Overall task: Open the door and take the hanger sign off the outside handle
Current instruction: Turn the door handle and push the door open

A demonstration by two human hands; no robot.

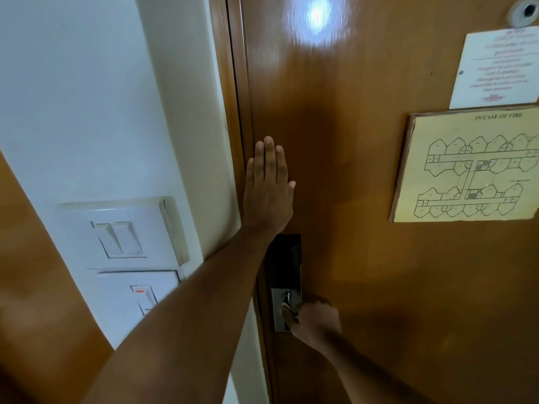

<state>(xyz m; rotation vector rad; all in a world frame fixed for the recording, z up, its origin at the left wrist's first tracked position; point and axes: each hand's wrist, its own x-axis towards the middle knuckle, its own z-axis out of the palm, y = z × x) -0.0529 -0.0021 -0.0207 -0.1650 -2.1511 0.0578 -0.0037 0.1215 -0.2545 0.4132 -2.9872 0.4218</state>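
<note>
A glossy brown wooden door [350, 176] fills the right of the view and sits shut in its frame. My left hand [268, 188] lies flat on the door near its left edge, fingers together and pointing up. Below it is a dark lock plate [287, 258] with a metal handle [287, 298]. My right hand [316, 320] is closed around that inside handle. The outside handle and the hanger sign are hidden behind the door.
A white wall [87, 97] on the left carries two switch plates [122, 234]. On the door's right hang a fire-plan board [466, 167] and a white notice [498, 68], with a peephole [525, 11] above. A brown panel [35, 287] is at far left.
</note>
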